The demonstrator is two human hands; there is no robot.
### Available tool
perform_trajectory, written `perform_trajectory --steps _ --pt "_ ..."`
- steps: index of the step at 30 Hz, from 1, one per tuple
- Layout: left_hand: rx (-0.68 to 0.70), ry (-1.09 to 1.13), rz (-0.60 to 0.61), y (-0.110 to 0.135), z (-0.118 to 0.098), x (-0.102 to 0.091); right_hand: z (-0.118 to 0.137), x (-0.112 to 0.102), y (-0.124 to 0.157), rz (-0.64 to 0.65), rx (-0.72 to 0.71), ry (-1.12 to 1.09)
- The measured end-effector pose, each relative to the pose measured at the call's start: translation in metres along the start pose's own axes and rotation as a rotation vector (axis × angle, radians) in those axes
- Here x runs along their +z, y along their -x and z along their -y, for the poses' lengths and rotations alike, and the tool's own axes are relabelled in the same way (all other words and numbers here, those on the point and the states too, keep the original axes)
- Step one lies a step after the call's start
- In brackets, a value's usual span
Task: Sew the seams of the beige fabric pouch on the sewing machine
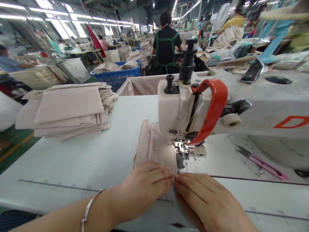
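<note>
A beige fabric bag piece (pixel 163 149) lies flat on the machine bed, with a small stitched patch and a metal zip pull on its left side. Its right edge runs up to the presser foot (pixel 181 146) of the sewing machine (pixel 173 109). My left hand (pixel 146 182), wearing a ring and a bracelet, presses over the near end of the piece, fingers together and bent at its right edge. Against that same edge, my right hand (pixel 202 196) has its fingertips closed, almost touching the left ones. Both thumbs are mostly hidden.
A stack of beige fabric pieces (pixel 70 104) sits at the left of the table. Pink-handled thread snips (pixel 263 162) lie right of the needle area. Behind the table are a blue basket (pixel 116 77) of fabric and a person in an apron (pixel 166 48), facing away.
</note>
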State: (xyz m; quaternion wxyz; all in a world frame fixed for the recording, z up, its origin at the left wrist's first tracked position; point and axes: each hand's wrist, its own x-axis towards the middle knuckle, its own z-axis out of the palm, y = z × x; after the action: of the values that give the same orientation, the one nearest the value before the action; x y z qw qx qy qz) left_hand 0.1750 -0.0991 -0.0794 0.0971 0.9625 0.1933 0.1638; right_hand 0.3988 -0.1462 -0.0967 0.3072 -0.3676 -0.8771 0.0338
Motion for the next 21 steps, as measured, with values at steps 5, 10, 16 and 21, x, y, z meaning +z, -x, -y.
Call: perform_trajectory --steps 5,10,16,21 --pt "0.029 -0.038 -0.041 -0.007 0.016 0.002 -0.008 -0.003 -0.009 0.079 0.028 -0.003" --pt "0.039 -0.064 -0.090 -0.016 0.031 0.003 -0.018 -0.005 -0.022 0.149 0.039 0.050" --pt "-0.012 -0.042 -0.134 -0.027 0.048 0.004 -0.031 0.000 -0.033 0.151 0.052 0.156" --pt "-0.075 -0.057 -0.131 -0.037 0.063 0.004 -0.035 0.005 -0.036 0.109 0.024 0.227"
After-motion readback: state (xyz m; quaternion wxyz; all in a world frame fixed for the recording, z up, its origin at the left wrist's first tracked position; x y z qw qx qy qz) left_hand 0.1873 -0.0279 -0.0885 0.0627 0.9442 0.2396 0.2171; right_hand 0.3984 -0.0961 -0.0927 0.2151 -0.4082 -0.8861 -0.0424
